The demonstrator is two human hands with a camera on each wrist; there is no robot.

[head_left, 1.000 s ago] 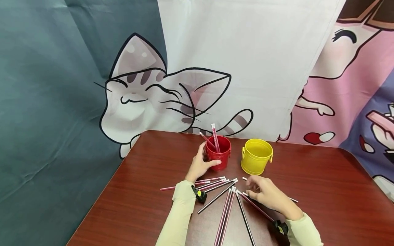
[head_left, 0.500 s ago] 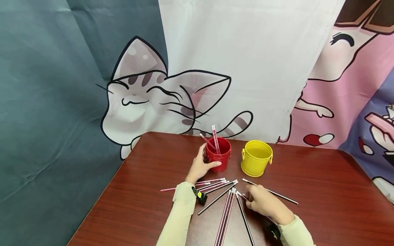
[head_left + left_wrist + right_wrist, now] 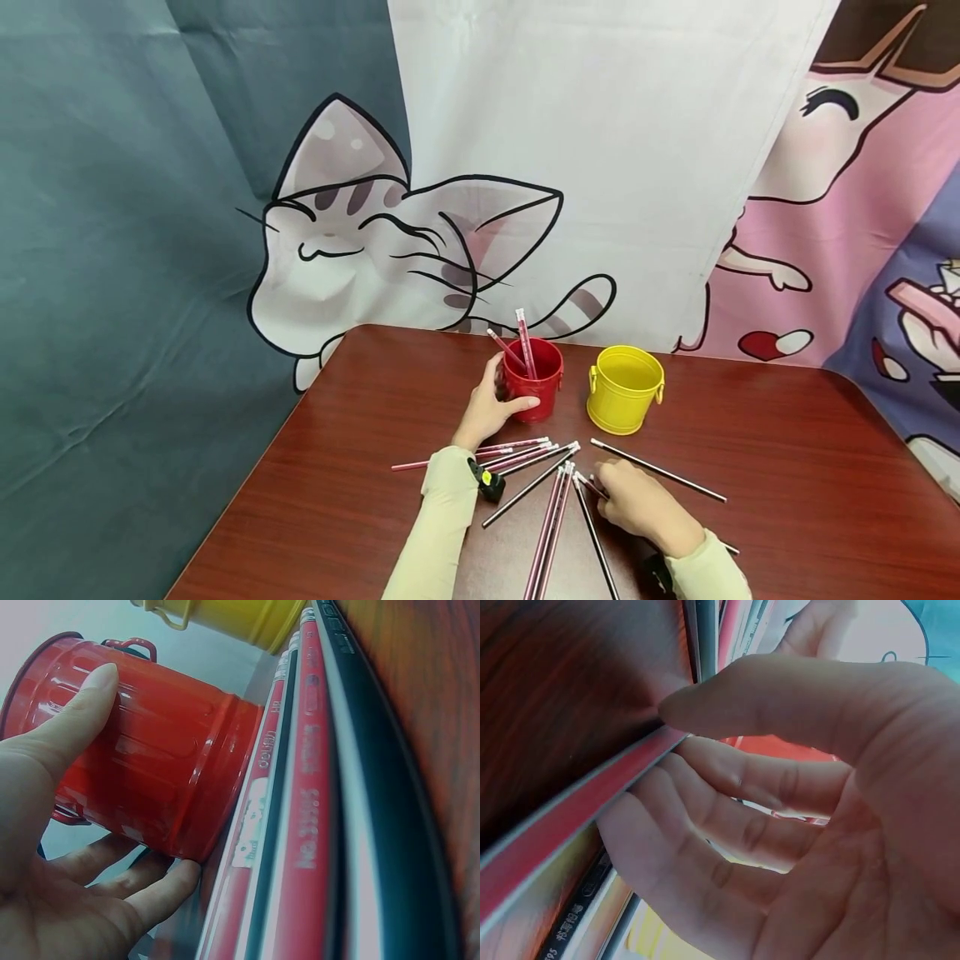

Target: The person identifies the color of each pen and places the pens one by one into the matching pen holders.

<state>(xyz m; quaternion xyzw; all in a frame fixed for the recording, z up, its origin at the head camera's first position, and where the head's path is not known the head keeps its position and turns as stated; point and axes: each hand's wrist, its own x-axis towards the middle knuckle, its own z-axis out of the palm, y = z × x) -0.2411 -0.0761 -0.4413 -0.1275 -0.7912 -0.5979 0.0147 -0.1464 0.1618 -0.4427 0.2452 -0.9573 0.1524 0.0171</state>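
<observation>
My left hand [image 3: 483,412] grips the near left side of a red bucket [image 3: 543,400], its thumb across the front and its fingers at the far side. A few pink-red pencils [image 3: 527,346] stand tilted inside that bucket. Over the table at right, my right hand [image 3: 641,504] pinches a red pencil [image 3: 585,791] between thumb and fingertips. In the right wrist view this pencil runs low along the tabletop; the hand hides much of it in the head view. A black pencil [image 3: 660,471] lies just beyond the right hand.
A yellow bucket [image 3: 622,400] with side handles stands right of the red one. Pink-red pencils [image 3: 551,533] and black pencils [image 3: 597,537] lie fanned out between the hands. More pencils [image 3: 307,787] lie beside the left wrist. A printed cloth [image 3: 600,150] hangs behind the table.
My right hand has come down slightly toward me, its fingers closing on the red pencil, and the black pencil beyond it has come into fuller view. The left hand keeps its hold on the red bucket.
</observation>
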